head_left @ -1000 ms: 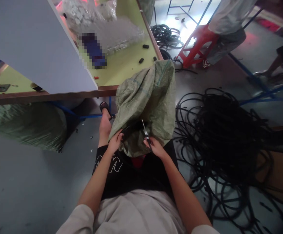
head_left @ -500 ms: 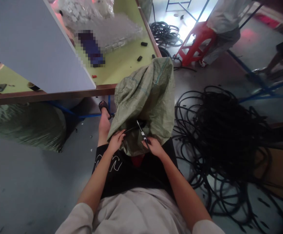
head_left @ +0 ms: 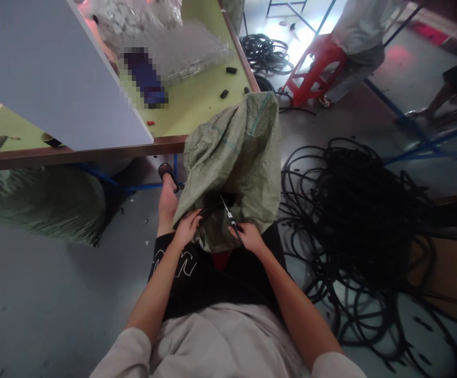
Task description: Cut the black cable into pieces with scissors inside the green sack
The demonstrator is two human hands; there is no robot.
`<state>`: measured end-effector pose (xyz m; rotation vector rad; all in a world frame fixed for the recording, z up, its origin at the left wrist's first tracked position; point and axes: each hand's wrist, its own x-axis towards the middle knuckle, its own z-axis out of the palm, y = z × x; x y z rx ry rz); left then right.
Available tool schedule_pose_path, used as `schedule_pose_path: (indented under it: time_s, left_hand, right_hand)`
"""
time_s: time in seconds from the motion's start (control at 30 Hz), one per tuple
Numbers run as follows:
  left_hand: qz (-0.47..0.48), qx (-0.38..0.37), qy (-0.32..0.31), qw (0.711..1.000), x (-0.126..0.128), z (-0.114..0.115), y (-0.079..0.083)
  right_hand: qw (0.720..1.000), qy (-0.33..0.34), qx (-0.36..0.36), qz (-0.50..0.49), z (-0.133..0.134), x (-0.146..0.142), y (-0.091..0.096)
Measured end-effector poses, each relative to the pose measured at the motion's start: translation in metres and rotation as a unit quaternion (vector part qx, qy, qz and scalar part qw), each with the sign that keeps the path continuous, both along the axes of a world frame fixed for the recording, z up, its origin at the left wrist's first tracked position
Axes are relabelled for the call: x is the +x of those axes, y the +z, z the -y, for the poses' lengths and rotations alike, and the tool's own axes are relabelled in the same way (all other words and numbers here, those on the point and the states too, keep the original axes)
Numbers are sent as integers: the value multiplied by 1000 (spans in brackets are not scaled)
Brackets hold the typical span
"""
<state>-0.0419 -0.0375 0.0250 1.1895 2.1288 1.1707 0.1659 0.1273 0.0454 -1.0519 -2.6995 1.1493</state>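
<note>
The scissors [head_left: 228,214] lie at the mouth of the green sack [head_left: 236,147], on the side nearest the person. Their long axis runs slantwise. The handles sit low in the right hand [head_left: 251,238], and the blades point up and to the left, into the dark opening of the sack. Whether the blades are parted is too small to tell.

A second ago the scissors stood more upright, with the tip further right. Since then the tip has leaned left, toward the left hand [head_left: 187,227], and both hands have stayed at the sack's mouth.

The right hand is closed around the scissor handles, with the wrist bent inward and the forearm reaching up from the lap. The left hand is curled, its fingers pinching a short length of black cable [head_left: 208,209] that arches from it toward the blades. I cannot tell whether it grips the sack's cloth too.

The sack stands between the person's knees. To its right, a large tangle of black cable [head_left: 362,210] lies on the floor [head_left: 55,294]. Behind the sack is the edge of the yellow-green tabletop [head_left: 197,105], and beyond its upper right a red stool [head_left: 317,68].
</note>
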Motion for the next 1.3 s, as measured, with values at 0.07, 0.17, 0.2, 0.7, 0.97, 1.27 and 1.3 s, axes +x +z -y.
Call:
schedule_pose_path:
  time_s: [0.07,0.17,0.2,0.7,0.97,1.27,1.3]
  left_hand:
    - [2,-4,0,1000,0,0,1]
    - [0,-8,2,1000,1,0,2]
    - [0,-6,1,1000,1,0,2]
    - [13,-3,18,1000,-1,3,-3]
    - [21,-8,18,1000,-1,3,-2]
    - [22,-21,18,999,0,1,1]
    - [21,-21,18,999,0,1,1]
  right_hand:
    - [1000,-3,17,-5,0,1,-4]
    - [1000,-7,24,-14,0,2,-7]
    - [1000,-7,25,-15,0,2,-8]
    - [995,21,-4,-93,-7,1,-8]
    - [997,13,16,-69,-6,2,-10]
    - [1000,-13,19,-18,-1,3,-12]
    - [1000,-14,21,-16,-1,3,-12]
